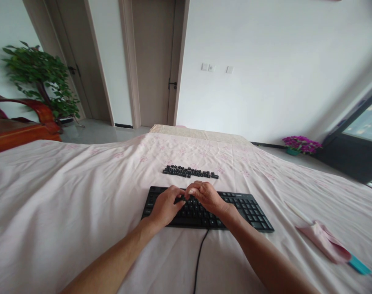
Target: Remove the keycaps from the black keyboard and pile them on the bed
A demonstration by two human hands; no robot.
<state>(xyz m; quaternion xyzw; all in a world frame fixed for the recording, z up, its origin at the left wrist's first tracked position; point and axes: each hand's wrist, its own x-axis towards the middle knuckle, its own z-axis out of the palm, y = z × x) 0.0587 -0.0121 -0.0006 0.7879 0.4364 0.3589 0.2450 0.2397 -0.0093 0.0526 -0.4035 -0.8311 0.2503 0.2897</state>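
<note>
A black computer keyboard (256, 210) lies flat on the cloth, its cord (200, 253) running toward me. My left hand (169, 204) bends over the left half of the keys, thumb and fingers drawn together. From the right, my right hand (207, 196) reaches over the keyboard's upper middle with its fingers curled in a pinch. Both sets of fingertips meet close above the keys; whatever they hold is hidden or too small to name. Just beyond the keyboard, several loose black keycaps (190, 172) sit in short rows.
A pale pink flowered cloth (81, 196) covers the surface, with wrinkles. On the right lie a pink cloth (325, 241), a thin white stick (299, 212) and a teal-coloured piece (359, 264). A wooden chair (26, 122) and a leafy plant (41, 77) stand left.
</note>
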